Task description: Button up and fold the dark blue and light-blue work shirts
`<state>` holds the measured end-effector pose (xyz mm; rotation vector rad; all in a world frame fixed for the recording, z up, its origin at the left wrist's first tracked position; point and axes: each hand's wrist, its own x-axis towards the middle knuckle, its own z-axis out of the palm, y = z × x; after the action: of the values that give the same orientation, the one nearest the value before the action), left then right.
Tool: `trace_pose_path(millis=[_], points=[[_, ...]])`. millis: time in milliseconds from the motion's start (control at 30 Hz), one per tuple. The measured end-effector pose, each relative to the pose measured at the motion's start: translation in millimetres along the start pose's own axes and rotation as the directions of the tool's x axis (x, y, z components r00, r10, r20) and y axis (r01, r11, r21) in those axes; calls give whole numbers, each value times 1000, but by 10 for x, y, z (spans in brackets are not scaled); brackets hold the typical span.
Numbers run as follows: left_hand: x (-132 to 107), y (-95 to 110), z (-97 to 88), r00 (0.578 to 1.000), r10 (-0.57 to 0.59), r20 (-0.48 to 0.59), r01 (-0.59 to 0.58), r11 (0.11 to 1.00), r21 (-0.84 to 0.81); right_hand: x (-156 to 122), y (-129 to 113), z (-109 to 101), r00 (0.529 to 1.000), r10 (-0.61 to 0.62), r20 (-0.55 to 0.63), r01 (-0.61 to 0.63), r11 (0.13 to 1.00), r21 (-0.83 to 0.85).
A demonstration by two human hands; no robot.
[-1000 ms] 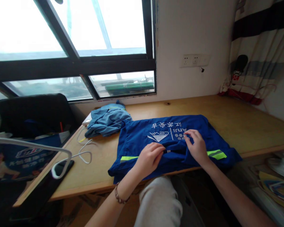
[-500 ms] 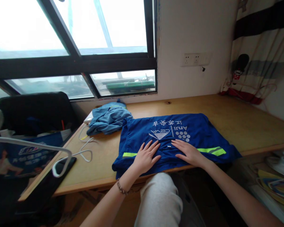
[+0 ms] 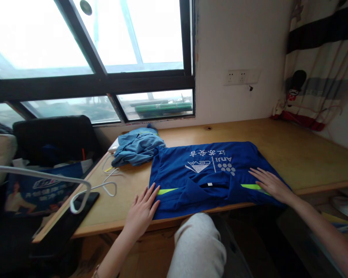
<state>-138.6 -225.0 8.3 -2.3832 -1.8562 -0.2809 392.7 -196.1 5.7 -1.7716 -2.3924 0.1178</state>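
Observation:
A blue work shirt (image 3: 174, 166) lies spread on the wooden table, its collar toward me and its white printed lettering upside down from where I sit. Bright yellow-green strips cross it on both sides of the collar. My left hand (image 3: 142, 208) rests at the shirt's left edge, fingers stretched out and touching the cloth. On the right side, my right hand (image 3: 268, 183) lies flat over the yellow-green strip with its fingers extended. Neither hand grips anything. Behind the shirt's left corner sits a crumpled lighter blue garment (image 3: 137, 146).
The wooden table (image 3: 295, 154) runs along the wall below a window. A white cable (image 3: 108, 185) and a black phone-like slab (image 3: 88, 200) are at its left. A black chair (image 3: 55, 135) stands to the left, and a curtain (image 3: 319, 69) hangs at right.
Both hands have moved apart from the shirt's middle to its left and right sides. The collar, earlier partly covered by the hands, now shows. The view has shifted slightly.

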Motion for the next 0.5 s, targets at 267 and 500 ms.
trace_pose_path(millis=[267,500], points=[[-216,172,-74,944,329,29,-325,941,-90,-114,-346,-153,974,-198,110,199,980,7],[595,233,68,949,315,37,-303,935,-184,-157,-141,-40,998,-47,39,49,996,-72]])
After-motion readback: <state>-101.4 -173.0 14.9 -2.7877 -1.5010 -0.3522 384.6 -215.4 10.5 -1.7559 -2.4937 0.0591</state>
